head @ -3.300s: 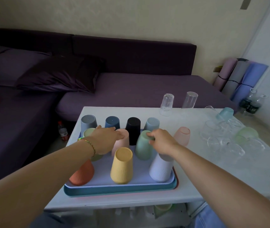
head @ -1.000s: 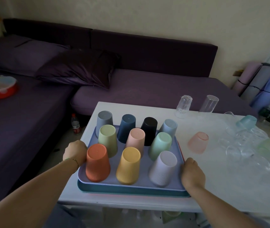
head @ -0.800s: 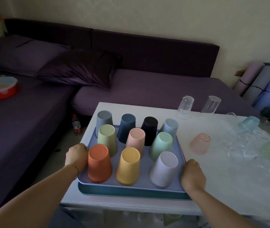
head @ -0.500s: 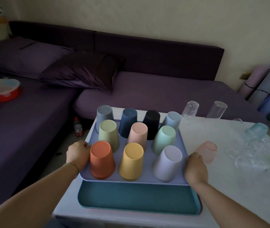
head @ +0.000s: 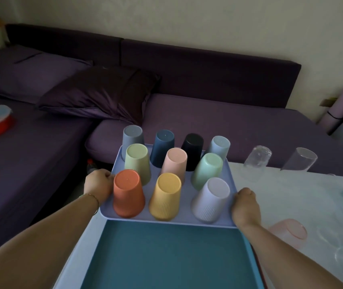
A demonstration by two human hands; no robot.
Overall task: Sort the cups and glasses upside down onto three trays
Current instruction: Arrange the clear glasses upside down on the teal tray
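Lavender tray (head: 187, 221) is sitting squarely between both hands, carrying ten upside-down cups in three rows. Left hand (head: 98, 185) is curling round its left long edge, just beside the orange cup (head: 127, 193). Right hand (head: 244, 205) is curling round the right long edge, just beside the lilac cup (head: 211, 200). Fingertips are hiding under the rim, so I can't tell grip depth.

Key geometry: the long axis is running straight away from the wrists, not across them. Both hands are gripping level with the near row, the right one slightly closer to the body. Seven cups are standing ahead of the knuckles, so I'm reading the load as nose-heavy.

Near edge is overlapping the teal tray (head: 166, 257), which is lying bare under the forearms. Far end looks to be projecting past the table (head: 291, 195) edge toward the sofa (head: 229, 122). I'm judging it airborne, from that overlap only.

Unsorted glassware is lying off the right hand: pink glass (head: 287, 233) beside the right forearm, ribbed clear glass (head: 257, 161) and plain clear glass (head: 298, 160) ahead-right. Outboard of the left hand the table is ending, with a drop-off there.

Next move, my guess: carrying it to a set-down spot. That's calling for a level hold, both wrists countering the forward tip. Cups are tall and unrestrained, so any tilt is risking a slide or a topple.
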